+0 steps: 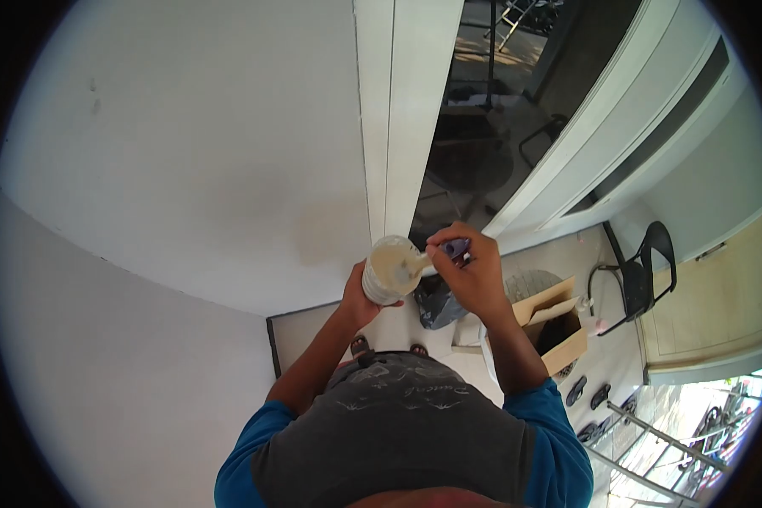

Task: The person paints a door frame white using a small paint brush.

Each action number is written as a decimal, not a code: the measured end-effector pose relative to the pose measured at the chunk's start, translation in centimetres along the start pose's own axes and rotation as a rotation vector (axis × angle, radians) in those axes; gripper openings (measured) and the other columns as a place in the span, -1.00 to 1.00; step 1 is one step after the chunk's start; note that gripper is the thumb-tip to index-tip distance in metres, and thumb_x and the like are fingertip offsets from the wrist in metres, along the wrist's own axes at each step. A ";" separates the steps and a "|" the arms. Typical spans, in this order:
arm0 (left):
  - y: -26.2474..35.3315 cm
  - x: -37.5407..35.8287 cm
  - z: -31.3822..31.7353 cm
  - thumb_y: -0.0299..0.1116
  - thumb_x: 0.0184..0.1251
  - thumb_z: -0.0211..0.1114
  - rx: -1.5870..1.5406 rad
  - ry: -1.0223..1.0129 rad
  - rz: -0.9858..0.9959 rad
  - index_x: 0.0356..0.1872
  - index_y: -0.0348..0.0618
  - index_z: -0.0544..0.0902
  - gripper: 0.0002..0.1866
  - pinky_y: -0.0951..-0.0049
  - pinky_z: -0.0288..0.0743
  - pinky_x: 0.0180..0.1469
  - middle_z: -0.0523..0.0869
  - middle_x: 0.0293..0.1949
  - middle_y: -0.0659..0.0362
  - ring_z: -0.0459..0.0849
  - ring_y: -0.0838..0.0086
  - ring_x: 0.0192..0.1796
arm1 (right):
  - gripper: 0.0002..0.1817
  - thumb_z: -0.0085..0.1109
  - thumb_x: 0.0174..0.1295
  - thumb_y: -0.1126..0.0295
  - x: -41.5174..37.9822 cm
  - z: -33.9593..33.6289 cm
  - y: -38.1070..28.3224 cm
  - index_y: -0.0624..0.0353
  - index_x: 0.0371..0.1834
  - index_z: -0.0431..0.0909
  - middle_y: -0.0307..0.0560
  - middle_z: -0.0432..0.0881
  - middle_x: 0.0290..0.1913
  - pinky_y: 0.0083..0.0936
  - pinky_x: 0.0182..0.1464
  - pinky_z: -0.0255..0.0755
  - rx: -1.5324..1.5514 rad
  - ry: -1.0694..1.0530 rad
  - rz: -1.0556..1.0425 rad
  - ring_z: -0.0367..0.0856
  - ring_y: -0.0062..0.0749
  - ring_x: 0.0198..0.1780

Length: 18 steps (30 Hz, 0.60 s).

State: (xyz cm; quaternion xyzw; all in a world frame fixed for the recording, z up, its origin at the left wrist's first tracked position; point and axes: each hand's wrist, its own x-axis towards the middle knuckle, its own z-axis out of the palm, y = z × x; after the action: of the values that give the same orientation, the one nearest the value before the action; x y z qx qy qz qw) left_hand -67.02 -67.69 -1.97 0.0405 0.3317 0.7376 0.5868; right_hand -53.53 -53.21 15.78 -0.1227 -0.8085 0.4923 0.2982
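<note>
My left hand point(360, 296) is wrapped round a clear plastic tub point(379, 292) from its left side and below. Pale cream paint point(389, 261) fills much of the tub. My right hand point(468, 262) grips a paintbrush point(455, 248) by its purple handle. The brush slants down to the left, and its bristles are inside the tub, at the paint. Both hands are close together in front of the wall and the white door frame.
A white wall point(203, 152) rises ahead, beside a white frame point(406, 110) and dark glass point(474, 152). A black plastic bag point(438, 306) and an open cardboard box point(574, 343) stand on the floor. A black chair point(643, 275) is at the right, near several sandals point(577, 391) and metal rails point(669, 442).
</note>
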 end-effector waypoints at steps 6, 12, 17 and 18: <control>2.2 0.0 -1.8 0.10 0.45 -0.26 0.023 -0.002 -0.036 0.28 0.06 0.44 -0.43 0.00 0.64 -0.17 0.64 0.15 0.14 0.68 0.22 0.08 | -0.92 0.29 0.19 0.54 -0.1 2.3 0.4 0.22 -0.27 0.61 -0.30 0.50 -0.43 -0.72 -0.40 0.25 0.021 0.082 0.020 0.39 -0.73 -0.43; 3.2 -0.1 -3.3 0.22 0.46 -0.29 0.055 -0.008 -0.041 0.34 -0.02 0.40 -0.33 0.08 0.71 -0.27 0.61 0.18 0.06 0.69 0.10 0.08 | -0.94 0.29 0.15 0.53 -0.4 4.1 0.2 0.22 -0.32 0.64 -0.24 0.57 -0.43 -0.66 -0.41 0.30 -0.016 0.098 0.022 0.46 -0.67 -0.46; 4.0 -0.5 -4.0 0.23 0.46 -0.27 0.030 -0.046 -0.084 0.33 -0.01 0.40 -0.33 0.11 0.71 -0.29 0.62 0.16 0.09 0.69 0.12 0.07 | -0.94 0.29 0.16 0.56 -0.9 5.8 0.6 0.25 -0.31 0.64 -0.21 0.56 -0.43 -0.67 -0.41 0.32 -0.088 0.170 -0.145 0.48 -0.67 -0.47; 4.1 -0.5 -4.2 0.23 0.46 -0.27 0.033 -0.048 -0.095 0.33 -0.01 0.40 -0.33 0.11 0.71 -0.29 0.62 0.16 0.09 0.69 0.12 0.07 | -0.94 0.29 0.16 0.56 -1.2 6.1 0.5 0.25 -0.31 0.64 -0.21 0.56 -0.43 -0.67 -0.41 0.32 -0.091 0.177 -0.137 0.48 -0.67 -0.47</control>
State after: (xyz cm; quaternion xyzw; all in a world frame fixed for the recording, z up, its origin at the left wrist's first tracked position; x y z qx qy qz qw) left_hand -72.16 -70.36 -2.86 0.0518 0.3312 0.7023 0.6280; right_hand -56.35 -57.97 12.86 -0.1236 -0.8069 0.4207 0.3957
